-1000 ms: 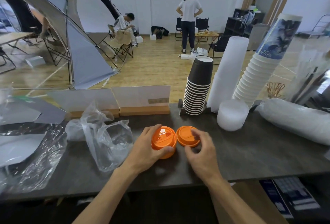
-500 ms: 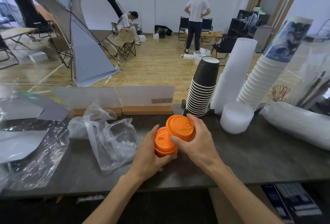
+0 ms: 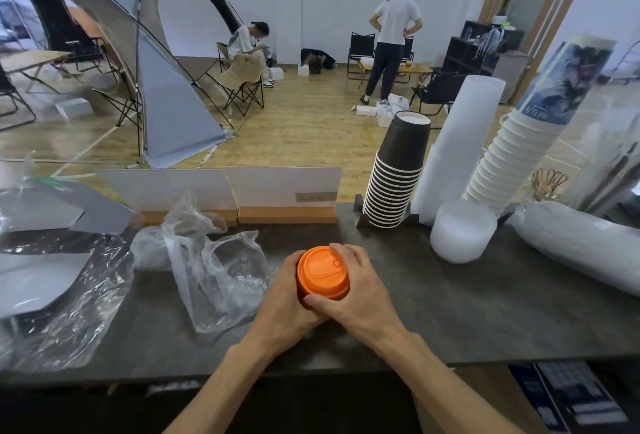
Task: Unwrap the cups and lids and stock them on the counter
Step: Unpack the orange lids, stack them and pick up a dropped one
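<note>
We see both hands wrapped around a small stack of orange lids near the front middle of the dark table. The left hand curls its fingers around the left side of the stack, and the right hand curls around the right side, with its thumb pressed on the front edge. The top lid faces up at us, and we cannot tell how many lids sit under it because the hands hide them. Just left of the hands lies a crumpled clear plastic bag, and more clear wrap is spread at the far left. At the back right stands a stack of black cups, upside down. Beside it is a tall stack of frosted white cups, then a leaning stack of white paper cups. A short pile of clear lids sits in front of them, and a wrapped roll of lids lies on its side at the far right.
</note>
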`<state>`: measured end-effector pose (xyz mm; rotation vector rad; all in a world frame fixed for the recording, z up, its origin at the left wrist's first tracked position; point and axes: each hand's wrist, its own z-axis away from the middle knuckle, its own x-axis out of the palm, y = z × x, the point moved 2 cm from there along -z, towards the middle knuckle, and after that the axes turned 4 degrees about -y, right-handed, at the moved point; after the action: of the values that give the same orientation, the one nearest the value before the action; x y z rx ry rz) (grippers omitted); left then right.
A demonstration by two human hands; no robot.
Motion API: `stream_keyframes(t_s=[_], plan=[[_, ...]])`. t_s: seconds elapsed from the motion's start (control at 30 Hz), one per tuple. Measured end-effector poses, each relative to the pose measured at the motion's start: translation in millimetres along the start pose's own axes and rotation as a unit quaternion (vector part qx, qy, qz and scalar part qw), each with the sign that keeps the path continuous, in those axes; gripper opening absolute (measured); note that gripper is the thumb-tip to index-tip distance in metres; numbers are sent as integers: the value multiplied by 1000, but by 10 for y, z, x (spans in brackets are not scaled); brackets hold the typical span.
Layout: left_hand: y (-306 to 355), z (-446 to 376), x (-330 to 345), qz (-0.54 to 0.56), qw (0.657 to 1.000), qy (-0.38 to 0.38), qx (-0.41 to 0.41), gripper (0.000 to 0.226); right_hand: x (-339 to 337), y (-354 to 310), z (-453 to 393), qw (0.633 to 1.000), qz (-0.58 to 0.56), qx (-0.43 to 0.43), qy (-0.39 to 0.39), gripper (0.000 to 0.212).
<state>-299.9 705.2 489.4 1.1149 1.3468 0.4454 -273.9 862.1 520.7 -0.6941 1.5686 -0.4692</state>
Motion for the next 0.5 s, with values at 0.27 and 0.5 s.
stream_keyframes(t_s=[0.27,0.5], plan=[[108,39,-28,27,999,27,6,99,-107,6,-34,988,-141,64,-29,98],[231,37,39,39,998,45,5,94,-194,24,14,937,-324,120,-44,87]])
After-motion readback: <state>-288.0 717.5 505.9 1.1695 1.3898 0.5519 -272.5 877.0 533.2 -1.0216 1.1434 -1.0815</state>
